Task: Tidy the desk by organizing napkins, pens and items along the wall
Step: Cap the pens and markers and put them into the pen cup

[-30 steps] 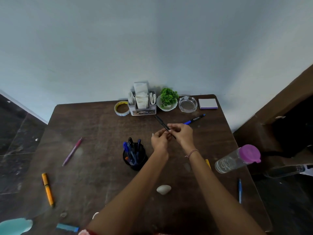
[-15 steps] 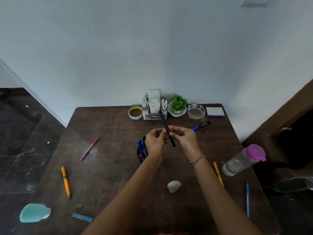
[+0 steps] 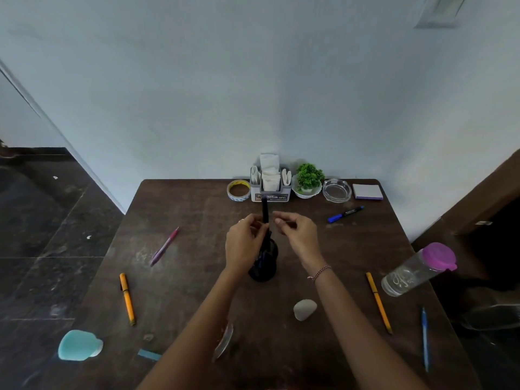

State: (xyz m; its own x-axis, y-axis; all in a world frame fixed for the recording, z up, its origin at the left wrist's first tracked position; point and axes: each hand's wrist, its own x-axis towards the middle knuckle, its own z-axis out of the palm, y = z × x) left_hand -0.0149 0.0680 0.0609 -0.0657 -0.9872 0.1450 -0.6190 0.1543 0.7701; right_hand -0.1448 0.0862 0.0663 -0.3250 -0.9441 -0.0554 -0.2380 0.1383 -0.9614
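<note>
- Desk (image 3: 197, 277) is set against the wall; a napkin holder (image 3: 270, 192) w/ napkins (image 3: 270, 170) is stood at its back edge, approx. centre.
- Bottle (image 3: 416, 270) w/ purple lid is laid on its side at the rt edge.
- L hand (image 3: 244, 243) is held over the pen cup (image 3: 266, 266). A black pen (image 3: 265, 211) is pinched upright btwn its thumb & fingers, lower end toward the cup.
- R hand (image 3: 301, 235) is held just beside that pen, apart from it. Its fingertips are curled tog.; whether anything is pinched can't be told.
- Blue marker (image 3: 345, 213) is left back rt, pink pen (image 3: 165, 245) mid-left.
</note>
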